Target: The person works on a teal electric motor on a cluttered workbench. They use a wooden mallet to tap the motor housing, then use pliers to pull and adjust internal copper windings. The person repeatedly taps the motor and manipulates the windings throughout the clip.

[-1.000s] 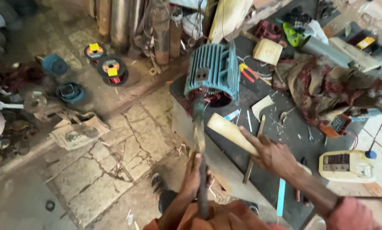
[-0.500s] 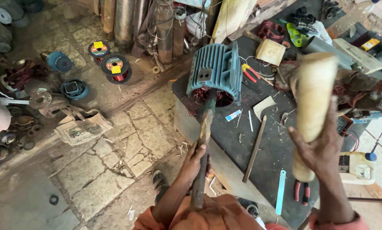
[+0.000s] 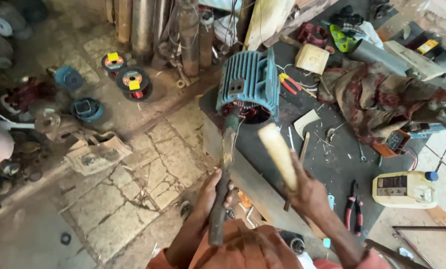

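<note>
Chisel [image 3: 224, 169] in left hand [image 3: 213, 192], mallet [image 3: 278, 155] in right hand [image 3: 310, 192].

I note soft, even daylight, brightest at the upper right corner; shadows weak. Wooden club [image 3: 278, 155] motion-blurred. Frame edges bend wide-angle; left floor [image 3: 108, 199] dimmer.

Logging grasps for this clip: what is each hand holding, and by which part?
Left hand grips a long bar along its lower half; right hand grips a wooden club at its lower end.
</note>
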